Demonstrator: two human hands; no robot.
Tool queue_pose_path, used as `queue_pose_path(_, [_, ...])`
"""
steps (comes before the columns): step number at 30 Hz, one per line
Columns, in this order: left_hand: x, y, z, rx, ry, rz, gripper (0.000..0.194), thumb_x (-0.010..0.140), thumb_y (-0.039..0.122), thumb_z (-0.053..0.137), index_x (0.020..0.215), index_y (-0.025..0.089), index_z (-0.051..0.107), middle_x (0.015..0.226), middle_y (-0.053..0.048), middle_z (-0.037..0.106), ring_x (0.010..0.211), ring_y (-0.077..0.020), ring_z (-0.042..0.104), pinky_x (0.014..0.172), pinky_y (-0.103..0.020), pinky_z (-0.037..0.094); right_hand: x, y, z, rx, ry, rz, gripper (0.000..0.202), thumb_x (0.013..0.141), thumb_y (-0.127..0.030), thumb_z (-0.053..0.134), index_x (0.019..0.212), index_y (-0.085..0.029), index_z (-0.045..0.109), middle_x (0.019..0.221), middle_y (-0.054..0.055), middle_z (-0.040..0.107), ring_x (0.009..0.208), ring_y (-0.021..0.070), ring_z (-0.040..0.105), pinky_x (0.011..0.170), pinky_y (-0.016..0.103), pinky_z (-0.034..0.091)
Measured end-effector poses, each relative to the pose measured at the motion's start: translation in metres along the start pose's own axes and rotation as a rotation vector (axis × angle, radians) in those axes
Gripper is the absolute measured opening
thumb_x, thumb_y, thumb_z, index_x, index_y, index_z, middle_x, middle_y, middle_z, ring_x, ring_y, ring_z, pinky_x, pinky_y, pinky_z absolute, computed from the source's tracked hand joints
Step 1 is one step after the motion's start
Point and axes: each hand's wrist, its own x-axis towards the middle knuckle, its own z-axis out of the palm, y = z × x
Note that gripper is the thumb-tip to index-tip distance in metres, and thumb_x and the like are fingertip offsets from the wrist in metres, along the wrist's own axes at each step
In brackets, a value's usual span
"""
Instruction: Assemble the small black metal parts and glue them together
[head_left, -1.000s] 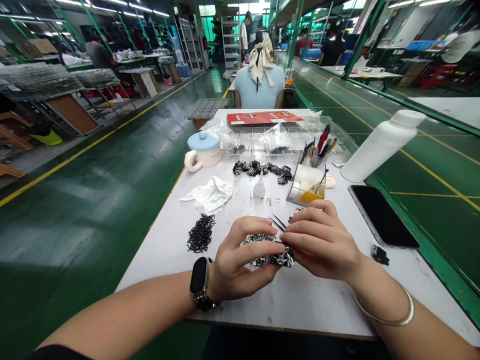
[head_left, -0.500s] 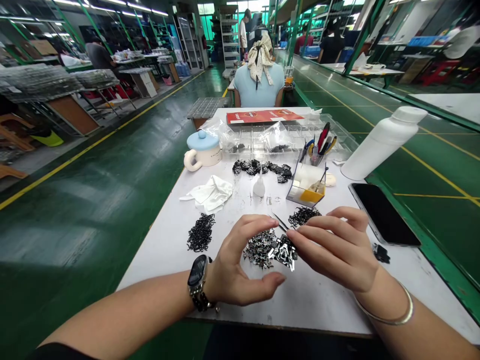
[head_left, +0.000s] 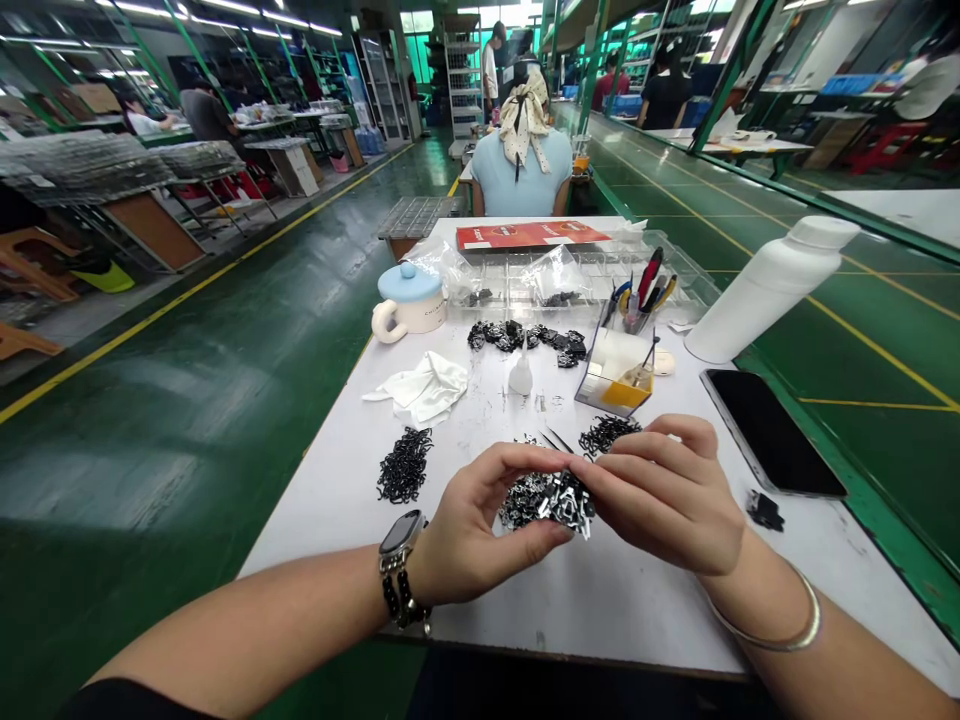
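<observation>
My right hand (head_left: 660, 495) is closed on a small assembly of black plastic and shiny metal (head_left: 566, 503). Tweezers (head_left: 556, 441) stick out past its fingertips, their points toward the upper left; how they are gripped is hidden. From the other side, my left hand (head_left: 487, 530) curls around the same assembly, with its fingertips at the top edge and its thumb at the bottom. Behind the assembly lies a pile of small metal pieces (head_left: 520, 500), partly covered by my left hand. A heap of small black curved pieces (head_left: 609, 433) is just beyond my right fingers.
Another black heap (head_left: 403, 465) lies left, near a white cloth (head_left: 424, 388). Farther back are a lidded mug (head_left: 409, 300), black parts (head_left: 525, 337), a small dropper bottle (head_left: 520, 375) and a tool holder (head_left: 615, 370). A phone (head_left: 772, 430) and white bottle (head_left: 772, 290) stand right.
My left thumb and fingers have closed in from an open curve onto the assembly. My right hand still holds it in nearly the same place.
</observation>
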Motion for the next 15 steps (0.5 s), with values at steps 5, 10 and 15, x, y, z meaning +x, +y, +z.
queue_pose_path(5, [0.001, -0.003, -0.001, 0.086, 0.047, 0.064, 0.038, 0.074, 0.005, 0.068, 0.109, 0.017, 0.057, 0.110, -0.012, 0.067, 0.105, -0.0216, 0.064, 0.094, -0.036, 0.054, -0.003, 0.005, 0.008, 0.159, -0.015, 0.056, 0.038, 0.080, -0.012, 0.061, 0.117, -0.015, 0.056, 0.065, 0.000, 0.063, 0.063, 0.0141, 0.054, 0.066, 0.034, 0.041])
queue_pose_path(10, [0.004, -0.004, -0.004, 0.214, 0.067, 0.149, 0.037, 0.071, 0.007, 0.070, 0.105, 0.017, 0.058, 0.106, -0.012, 0.067, 0.102, -0.0228, 0.065, 0.091, -0.039, 0.055, -0.009, 0.008, 0.012, 0.215, -0.043, 0.134, 0.040, 0.081, -0.009, 0.055, 0.119, -0.019, 0.054, 0.068, -0.001, 0.063, 0.063, 0.0139, 0.055, 0.067, 0.034, 0.041])
queue_pose_path(15, [0.000, -0.001, 0.002, 0.271, -0.002, 0.276, 0.039, 0.069, 0.008, 0.070, 0.105, 0.014, 0.055, 0.103, -0.016, 0.068, 0.097, -0.0231, 0.067, 0.084, -0.037, 0.058, -0.010, 0.019, 0.010, 0.191, 0.016, 0.226, 0.020, 0.077, -0.004, 0.053, 0.090, -0.019, 0.055, 0.076, 0.002, 0.063, 0.067, 0.0158, 0.058, 0.071, 0.036, 0.039])
